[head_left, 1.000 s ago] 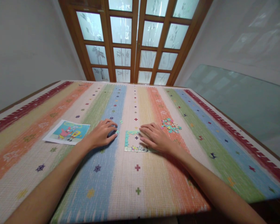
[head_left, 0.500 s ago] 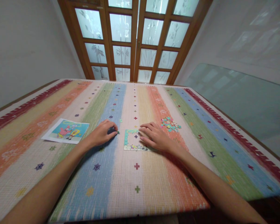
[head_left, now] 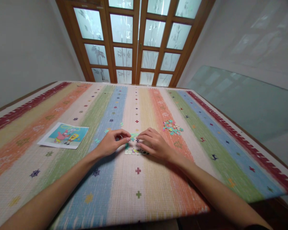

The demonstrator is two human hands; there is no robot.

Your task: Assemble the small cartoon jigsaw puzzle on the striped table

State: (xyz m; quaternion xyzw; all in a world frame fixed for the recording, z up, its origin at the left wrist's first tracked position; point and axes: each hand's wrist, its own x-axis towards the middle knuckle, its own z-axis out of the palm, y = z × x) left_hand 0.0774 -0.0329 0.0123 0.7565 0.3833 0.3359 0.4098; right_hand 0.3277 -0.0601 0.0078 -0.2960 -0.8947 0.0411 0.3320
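Observation:
My left hand (head_left: pixel 114 140) is at the left side of a partly assembled jigsaw puzzle (head_left: pixel 129 152), thumb and fingertips pinched on a small puzzle piece (head_left: pixel 132 138) at the upper edge. The piece is mostly hidden by the fingers. My right hand (head_left: pixel 155 143) lies over the puzzle's right side, fingers loosely bent and thumb apart, with nothing visible held. The puzzle shows a turquoise upper border and a multicoloured lower row around an open middle. Its right part is hidden under my right hand.
A heap of loose puzzle pieces (head_left: pixel 173 127) lies to the right. A few single pieces (head_left: pixel 97 140) lie left of the puzzle, one (head_left: pixel 121 124) farther back. A printed cartoon picture (head_left: pixel 64 135) lies at left on the striped tablecloth (head_left: pixel 124 188).
My left hand has moved right to the puzzle's upper edge, uncovering loose pieces on the blue stripe. My right hand stays over the puzzle's right side. The view has shifted slightly.

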